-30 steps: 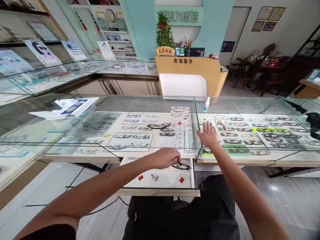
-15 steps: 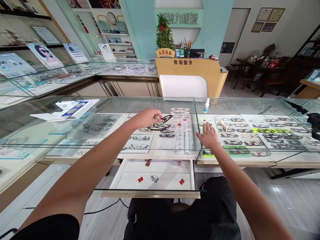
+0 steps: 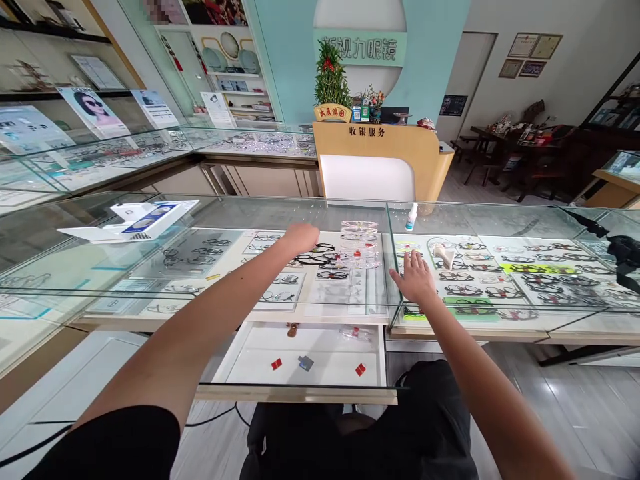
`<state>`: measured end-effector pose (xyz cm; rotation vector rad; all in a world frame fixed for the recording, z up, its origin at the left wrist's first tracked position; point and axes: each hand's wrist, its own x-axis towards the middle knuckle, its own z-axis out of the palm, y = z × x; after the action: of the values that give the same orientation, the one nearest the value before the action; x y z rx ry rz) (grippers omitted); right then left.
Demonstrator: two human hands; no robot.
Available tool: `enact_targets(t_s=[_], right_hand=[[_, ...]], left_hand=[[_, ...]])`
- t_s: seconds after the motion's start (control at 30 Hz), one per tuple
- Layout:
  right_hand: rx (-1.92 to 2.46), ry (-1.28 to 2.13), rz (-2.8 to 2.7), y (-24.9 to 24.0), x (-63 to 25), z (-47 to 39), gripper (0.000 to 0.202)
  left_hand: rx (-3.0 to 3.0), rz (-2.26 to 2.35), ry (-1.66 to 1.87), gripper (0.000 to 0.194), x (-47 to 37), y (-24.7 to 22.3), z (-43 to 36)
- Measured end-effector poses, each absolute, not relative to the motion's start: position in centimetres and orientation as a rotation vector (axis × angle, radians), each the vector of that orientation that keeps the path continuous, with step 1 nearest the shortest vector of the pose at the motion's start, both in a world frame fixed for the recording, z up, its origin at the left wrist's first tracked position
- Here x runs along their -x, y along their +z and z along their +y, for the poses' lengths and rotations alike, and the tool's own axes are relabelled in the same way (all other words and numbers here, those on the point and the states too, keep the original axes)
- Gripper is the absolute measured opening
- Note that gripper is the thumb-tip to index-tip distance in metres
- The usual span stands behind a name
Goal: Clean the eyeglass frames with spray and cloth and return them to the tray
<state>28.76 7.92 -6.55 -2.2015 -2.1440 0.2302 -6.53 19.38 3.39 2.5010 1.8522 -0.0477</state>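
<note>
Glass display counter (image 3: 250,210) first: it spans the view, so spread your care over the whole pane. Best to lean no weight on it and to let nothing scrape its surface. The drawer (image 3: 327,351) sits pulled out below; your left forearm crosses its far left corner, so mind the sleeve and elbow when you draw back.

Right hand (image 3: 419,280): palm down, fingers spread, gripping nothing, beside the seam between panes. A light steadying touch should be enough there.

Left hand (image 3: 302,238): extended over the counter, fingertips hidden behind the knuckles. Whether they grip the frame or have let go, you cannot tell from here. Safest handling, I judge: set the frame down level, arms first, lenses off the glass, and part the fingers before lifting.

Column of clear frames (image 3: 359,245) stands just to the right; leave it a gap so nothing tangles.

The black-framed glasses (image 3: 325,248) lie just right of your left fingers, close behind a second dark pair (image 3: 314,260). Slim dark rim, seen at a shallow angle; its left end is covered by your hand. Lens marks and hinges: too small to make out.
</note>
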Motion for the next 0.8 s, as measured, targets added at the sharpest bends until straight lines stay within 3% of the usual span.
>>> enact_targets(t_s=[0.13, 0.33, 0.43, 0.5, 0.63, 0.8], right_hand=[[2.206, 0.227, -2.149, -6.4, -28.7, 7.9, 0.100], [2.203, 0.218, -2.154, -6.3, -28.6, 7.8, 0.098], [2.193, 0.216, -2.158, -6.4, -28.7, 7.8, 0.097], [2.190, 0.211, -2.157, -6.3, -28.7, 7.7, 0.097], [2.194, 0.212, -2.163, -6.1, -28.8, 7.7, 0.098], [2.183, 0.231, -2.164, -6.2, -28.8, 7.7, 0.100]], left_hand=[[-2.457, 1.879, -0.227, 0.019, 6.6, 3.3, 19.3], [-2.478, 1.815, -0.206, 0.034, 4.7, 6.3, 14.8], [-2.391, 1.379, -0.090, 0.037, 2.1, 8.0, 9.2], [-2.393, 1.121, -0.148, 0.029, 0.3, 7.8, 5.5], [-2.304, 0.889, -0.467, 0.026, -1.7, 2.8, 2.0], [-2.220, 1.083, -0.594, 0.021, -1.7, -6.0, 3.8]])
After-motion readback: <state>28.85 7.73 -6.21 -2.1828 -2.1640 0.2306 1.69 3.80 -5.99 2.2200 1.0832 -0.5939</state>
